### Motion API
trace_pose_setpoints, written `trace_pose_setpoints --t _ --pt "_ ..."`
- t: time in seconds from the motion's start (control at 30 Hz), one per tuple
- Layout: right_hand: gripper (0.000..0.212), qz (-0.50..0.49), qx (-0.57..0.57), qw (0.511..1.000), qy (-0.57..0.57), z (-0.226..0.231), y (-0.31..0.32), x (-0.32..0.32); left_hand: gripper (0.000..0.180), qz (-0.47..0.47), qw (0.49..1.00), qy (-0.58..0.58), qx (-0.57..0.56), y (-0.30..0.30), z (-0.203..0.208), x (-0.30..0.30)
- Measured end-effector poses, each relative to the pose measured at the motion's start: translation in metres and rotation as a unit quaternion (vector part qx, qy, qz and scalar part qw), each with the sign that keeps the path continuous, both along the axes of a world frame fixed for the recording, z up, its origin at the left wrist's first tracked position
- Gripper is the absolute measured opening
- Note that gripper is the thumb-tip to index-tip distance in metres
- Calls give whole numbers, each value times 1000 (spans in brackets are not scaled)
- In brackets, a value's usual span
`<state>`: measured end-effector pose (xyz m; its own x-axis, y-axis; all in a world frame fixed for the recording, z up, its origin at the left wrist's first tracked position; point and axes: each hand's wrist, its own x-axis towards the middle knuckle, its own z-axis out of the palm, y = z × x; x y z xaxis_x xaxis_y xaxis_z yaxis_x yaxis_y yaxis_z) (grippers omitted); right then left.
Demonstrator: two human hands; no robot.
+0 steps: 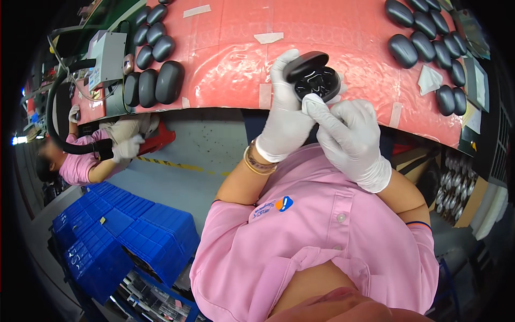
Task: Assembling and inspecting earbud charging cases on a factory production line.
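Observation:
Over the near edge of the table, my left hand (286, 115) is wrapped round a glossy black earbud charging case (313, 80). Its lid (306, 64) stands raised, and shiny hollows show inside. My right hand (354, 134) is closed, with the index finger reaching to the near rim of the case. A white bit at that fingertip could be cloth or glove; I cannot tell which. Both hands wear white gloves. Some left fingers are hidden behind the case.
Several dark closed cases (169, 82) stand at the table's left, and more cases (402, 51) at the right beside a white cloth (429, 80). Blue crates (155, 231) are stacked at lower left. A co-worker (80, 163) sits beyond a grey box (110, 56) with a black hose (51, 112).

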<state>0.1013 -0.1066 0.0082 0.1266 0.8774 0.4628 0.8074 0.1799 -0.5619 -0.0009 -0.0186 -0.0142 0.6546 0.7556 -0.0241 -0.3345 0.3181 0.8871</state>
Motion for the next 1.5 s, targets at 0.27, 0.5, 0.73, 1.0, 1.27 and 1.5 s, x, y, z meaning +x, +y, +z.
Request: trace_pose_setpoints --t 0.27,0.5,0.73,1.0,1.27,1.5 --pt "42 -57 -49 997 -33 -7 16 46 84 -92 993 -68 -39 16 -5 -20" --pt "36 33 -89 991 99 29 35 55 75 -111 993 -37 -6 24 3 -24" --pt "35 152 -188 915 322 34 72 77 76 -181 983 15 28 57 23 -11" --pt "37 3 -182 871 457 15 94 118 46 65 735 358 572 298 12 5" --pt "39 -28 -200 766 610 6 105 127 61 278 518 639 496 504 -6 29" --pt "37 -66 -191 729 654 8 108 133 66 280 491 677 471 548 -39 44"
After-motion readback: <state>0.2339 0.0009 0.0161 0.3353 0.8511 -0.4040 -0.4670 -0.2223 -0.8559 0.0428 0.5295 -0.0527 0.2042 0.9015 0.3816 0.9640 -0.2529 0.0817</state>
